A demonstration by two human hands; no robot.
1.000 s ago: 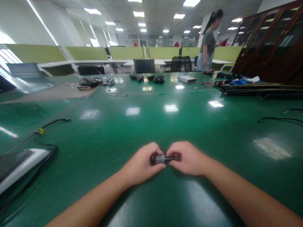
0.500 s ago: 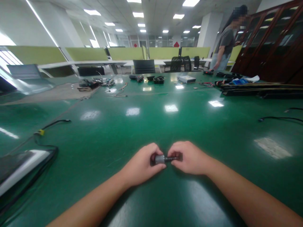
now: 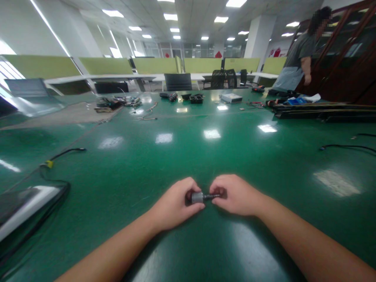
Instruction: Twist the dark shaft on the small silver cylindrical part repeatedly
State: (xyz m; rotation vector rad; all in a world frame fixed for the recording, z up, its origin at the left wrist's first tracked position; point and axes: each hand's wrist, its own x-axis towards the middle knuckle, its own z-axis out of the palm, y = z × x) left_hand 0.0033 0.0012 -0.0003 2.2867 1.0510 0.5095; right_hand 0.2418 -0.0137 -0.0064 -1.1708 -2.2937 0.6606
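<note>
A small grey metal cylinder lies sideways at the lower middle, with a thin dark threaded shaft reaching right from it. My left hand is closed round the cylinder, fingers behind it and thumb in front. The fingertips of my right hand pinch the far end of the shaft and hide its tip. Both hands are low over the green table, and a narrow gap parts them.
A silver-edged device with black cables lies at left. Black cables lie at right. Tools, a silver box and dark strips are farther back. A person is beyond the table.
The person at the back right has moved to the right, and the arm hangs lower. My hands keep nearly the same hold on the cylinder and the shaft.
</note>
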